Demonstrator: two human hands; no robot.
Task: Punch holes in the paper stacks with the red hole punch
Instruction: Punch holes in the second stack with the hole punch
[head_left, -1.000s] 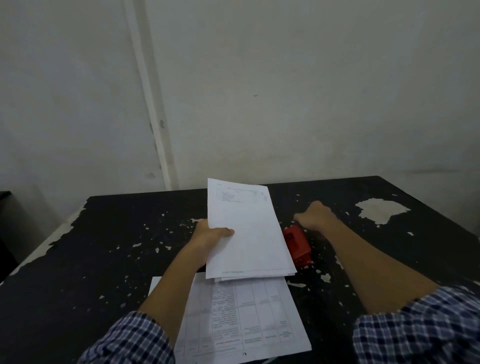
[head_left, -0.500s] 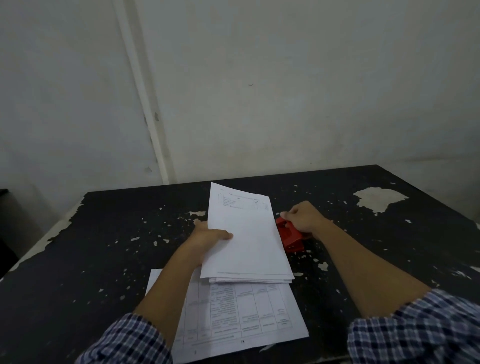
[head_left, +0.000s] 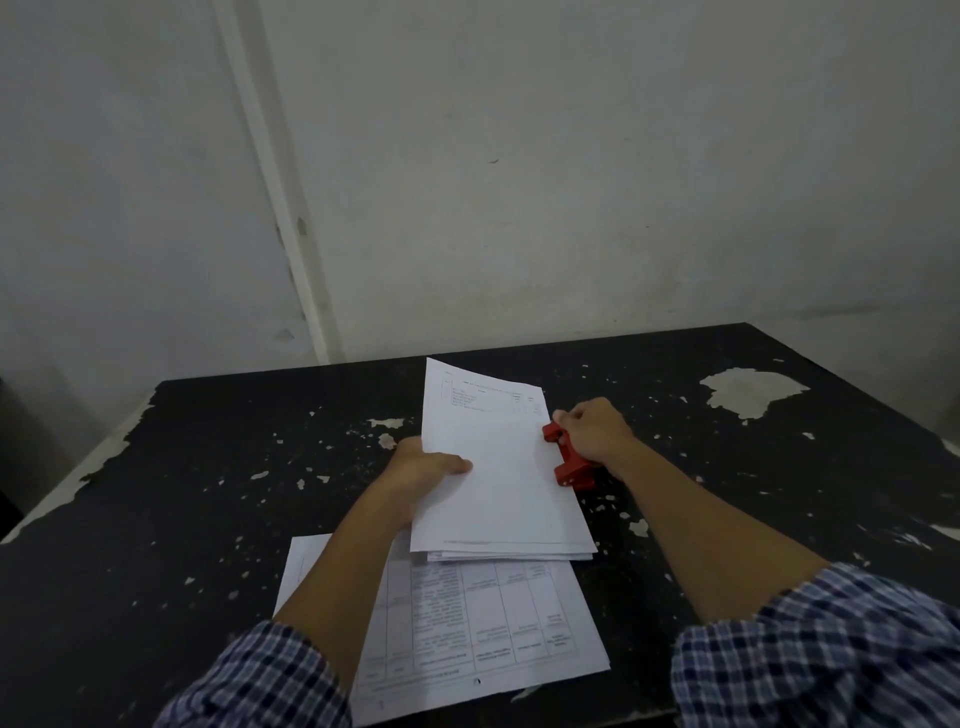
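With my left hand (head_left: 423, 470) gripping a paper stack (head_left: 501, 467) just left of the red hole punch (head_left: 569, 460), which my right hand (head_left: 592, 431) grasps on the desk (head_left: 208, 493), I judge no punch made; another stack (head_left: 467, 623) waits nearer me.

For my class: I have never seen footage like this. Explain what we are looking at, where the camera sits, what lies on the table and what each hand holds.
There is no machine here: a person works with bare hands, and one camera worn on the head looks forward and down. The left hand grips a held paper stack by its left edge. The right hand rests on the red hole punch, its fingers curled over the top, right beside the stack's right edge. A second pile of printed sheets lies flat on the black table, whose paint is chipped. Checked sleeves show at the bottom.
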